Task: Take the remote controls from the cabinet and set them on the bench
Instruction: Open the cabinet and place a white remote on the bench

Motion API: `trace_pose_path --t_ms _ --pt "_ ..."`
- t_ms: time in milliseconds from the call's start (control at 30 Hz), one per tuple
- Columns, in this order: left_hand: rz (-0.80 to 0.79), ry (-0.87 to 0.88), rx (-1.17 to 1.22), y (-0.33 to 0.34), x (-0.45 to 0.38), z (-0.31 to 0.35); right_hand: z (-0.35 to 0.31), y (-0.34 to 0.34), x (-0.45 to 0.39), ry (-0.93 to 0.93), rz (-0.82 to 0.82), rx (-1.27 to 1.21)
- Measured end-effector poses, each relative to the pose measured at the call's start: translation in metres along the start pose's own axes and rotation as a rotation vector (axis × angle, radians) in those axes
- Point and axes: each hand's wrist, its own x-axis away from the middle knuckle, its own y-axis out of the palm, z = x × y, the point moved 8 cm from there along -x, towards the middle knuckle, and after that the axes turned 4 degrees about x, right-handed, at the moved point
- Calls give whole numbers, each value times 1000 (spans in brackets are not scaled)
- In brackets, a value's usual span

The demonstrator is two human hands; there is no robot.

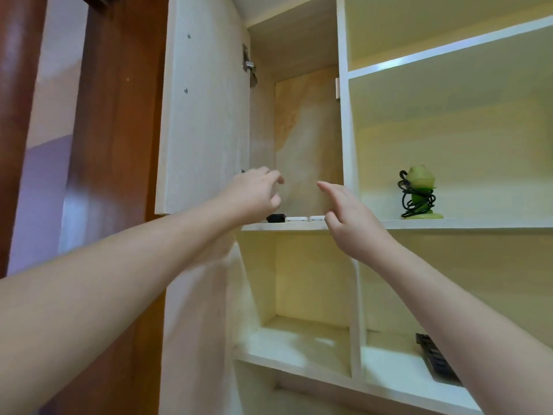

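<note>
Shelf [287, 226] remotes [296, 218] below both hands' fingers [324, 186].

i can read no text, label, brand or number anywhere here; whatever the things on the shelves carry is too small.

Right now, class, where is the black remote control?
In the head view, the black remote lies on the open cabinet's shelf, leftmost beside two white remotes, just under the left hand.

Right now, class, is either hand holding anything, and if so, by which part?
Nothing is held. The left hand and right hand reach toward the remotes on the shelf, neither gripping one.
</note>
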Motion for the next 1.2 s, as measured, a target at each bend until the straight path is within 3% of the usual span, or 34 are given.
trace_pose_path --t_ms 400,600,967,1200 --pt "-280 -121 530 95 -33 42 40 -2 8 115 -82 -38" --pt "-323 -100 467 115 -39 51 47 6 9 160 -91 -127" --pt "-216 58 398 88 -21 49 47 13 8 211 -95 -206" --pt "-146 -18 396 82 -21 29 45 20 4 234 -105 -166"
